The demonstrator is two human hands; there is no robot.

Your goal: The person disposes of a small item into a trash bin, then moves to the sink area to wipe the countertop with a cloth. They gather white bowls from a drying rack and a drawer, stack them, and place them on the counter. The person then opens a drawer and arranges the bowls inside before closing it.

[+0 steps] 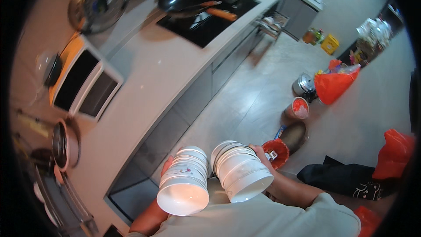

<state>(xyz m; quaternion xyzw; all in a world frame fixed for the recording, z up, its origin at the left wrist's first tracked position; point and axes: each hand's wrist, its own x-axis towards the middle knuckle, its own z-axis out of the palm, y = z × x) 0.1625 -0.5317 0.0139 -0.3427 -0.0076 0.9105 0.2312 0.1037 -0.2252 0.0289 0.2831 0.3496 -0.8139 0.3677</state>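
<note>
Two stacks of white ceramic bowls are held in front of my shirt, tilted with their openings towards me. My left hand [166, 166] grips the left bowl stack [185, 179], whose bowls carry a small pink flower pattern. Around the outer side of the right bowl stack [241, 174] curls my right hand [260, 153]; some of these bowls have thin dark rims. The stacks are close together at their far ends, with a narrow gap between them. Most of my fingers are hidden behind the bowls.
A long counter [138, 105] runs along the left, bearing a wok [184, 1] on a black cooktop [223, 23]. An open drawer [271, 28] juts out beyond. On the floor at right are a red-lined bin [279, 163], a pot [303, 85] and a red bag [337, 84].
</note>
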